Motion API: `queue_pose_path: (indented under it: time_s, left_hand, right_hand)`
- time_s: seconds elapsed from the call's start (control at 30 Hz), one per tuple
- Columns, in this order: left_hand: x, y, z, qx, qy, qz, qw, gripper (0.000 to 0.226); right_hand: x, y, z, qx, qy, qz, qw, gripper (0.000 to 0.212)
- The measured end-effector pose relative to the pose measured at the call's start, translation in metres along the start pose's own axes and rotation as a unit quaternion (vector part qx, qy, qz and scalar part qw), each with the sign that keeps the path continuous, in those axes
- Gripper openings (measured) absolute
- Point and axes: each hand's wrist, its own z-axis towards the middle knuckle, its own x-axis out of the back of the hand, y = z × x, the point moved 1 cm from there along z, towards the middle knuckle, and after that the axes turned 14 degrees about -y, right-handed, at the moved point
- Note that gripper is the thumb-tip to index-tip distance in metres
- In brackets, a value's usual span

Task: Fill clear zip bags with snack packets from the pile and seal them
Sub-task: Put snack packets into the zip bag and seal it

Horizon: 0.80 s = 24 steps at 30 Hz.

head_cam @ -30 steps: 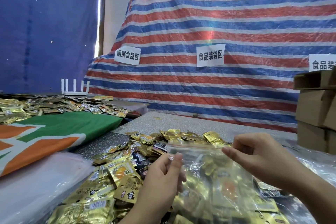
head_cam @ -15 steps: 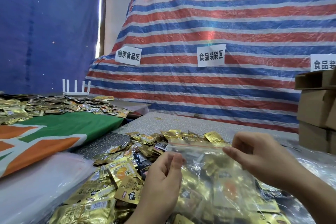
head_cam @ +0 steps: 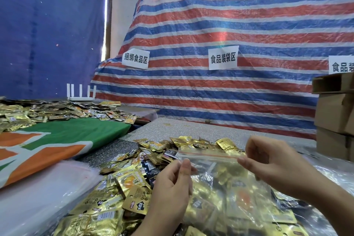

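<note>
The clear zip bag (head_cam: pixel 226 184) stands upright over the pile of gold snack packets (head_cam: pixel 122 184), already holding a good many packets, with its red-lined zip strip (head_cam: pixel 208 156) stretched level between the two hands. The left hand (head_cam: pixel 172 189) pinches the strip's left end between thumb and fingertips; the right hand (head_cam: pixel 272 165) pinches its right end, fingers curled. Held taut like this, the two lips of the strip line up, which judging by the task is for pressing the seal shut (whether it is already closed along its length is not clear).

Behind the bag the speckled worktop (head_cam: pixel 191 130) lies bare up to the striped tarpaulin (head_cam: pixel 229 25). To the bag's right, stacked cardboard boxes (head_cam: pixel 335 117) stand near the worktop's edge, and crinkled clear plastic (head_cam: pixel 333 174) lies under the right wrist. To its left, beyond the pile, are a stack of clear flat bags (head_cam: pixel 38 197) and a green-and-orange cloth (head_cam: pixel 63 140).
</note>
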Motion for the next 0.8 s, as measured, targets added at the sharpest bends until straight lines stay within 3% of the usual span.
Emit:
queue_pose_path:
  time_s: [0.2,0.33,0.43,0.53,0.8]
  left_hand:
    - [-0.003,0.002,0.001,0.014,0.011,-0.006,1.000,0.037]
    - [0.001,0.001,0.001,0.023,0.024,0.003,0.999,0.035]
    - [0.003,0.001,0.001,0.031,0.030,0.013,0.999,0.033]
    - [0.003,0.003,-0.001,0.042,0.039,0.014,0.998,0.027]
    - [-0.001,0.009,-0.004,0.095,0.075,0.027,0.992,0.037]
  right_hand:
    - [0.004,-0.001,-0.007,0.006,-0.058,0.112,0.992,0.032]
    - [0.007,-0.004,0.004,-0.018,-0.025,0.103,0.994,0.043]
    - [0.010,-0.007,0.032,-0.066,-0.028,0.055,0.996,0.042]
    - [0.003,-0.009,0.075,-0.109,-0.077,-0.028,0.991,0.036]
    - [-0.047,0.009,0.172,-0.178,-0.215,-0.170,0.945,0.032]
